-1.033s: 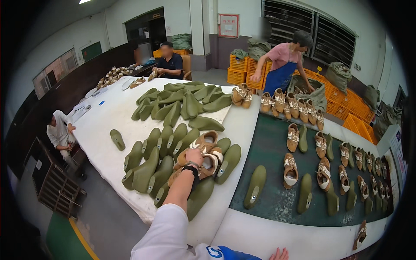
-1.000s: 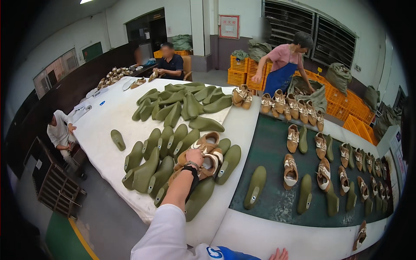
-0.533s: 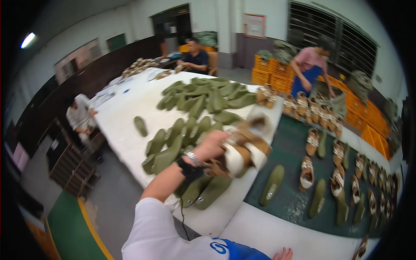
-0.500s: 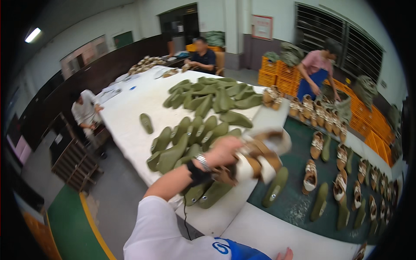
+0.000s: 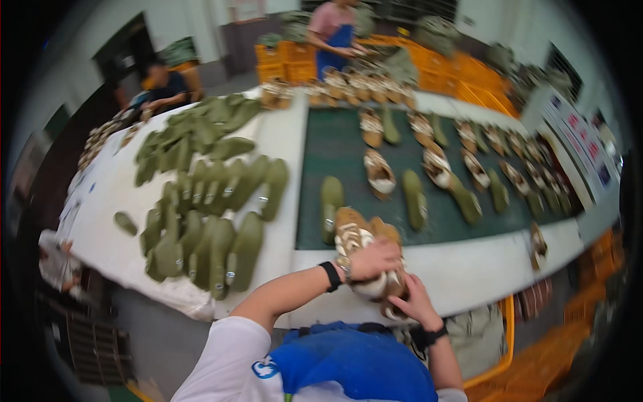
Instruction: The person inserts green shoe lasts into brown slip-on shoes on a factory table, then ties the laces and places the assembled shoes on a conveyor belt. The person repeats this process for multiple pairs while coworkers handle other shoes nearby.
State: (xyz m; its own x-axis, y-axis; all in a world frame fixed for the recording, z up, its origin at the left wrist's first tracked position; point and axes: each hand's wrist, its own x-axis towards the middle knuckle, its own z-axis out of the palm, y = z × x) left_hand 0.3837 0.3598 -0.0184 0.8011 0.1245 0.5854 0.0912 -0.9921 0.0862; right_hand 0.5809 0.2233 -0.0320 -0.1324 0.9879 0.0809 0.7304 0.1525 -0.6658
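on the white tabletop (image 5: 462, 268), near its front edge, both hands' fingers (image 5: 385, 251) seemingly close around tan sandals (image 5: 358, 234).

We're looking down on a long white table (image 5: 281, 144) running from the lower middle up toward the upper left of the frame. Left of centre it carries rows of olive-green shoe lasts (image 5: 221, 221), packed side by side, with one stray last (image 5: 125, 223) lying apart at far left. Right of centre lies a dark green mat (image 5: 348, 151), and on it we see tan-and-white sandals (image 5: 380, 175) set among more green lasts (image 5: 414, 199), stretching toward the upper right.
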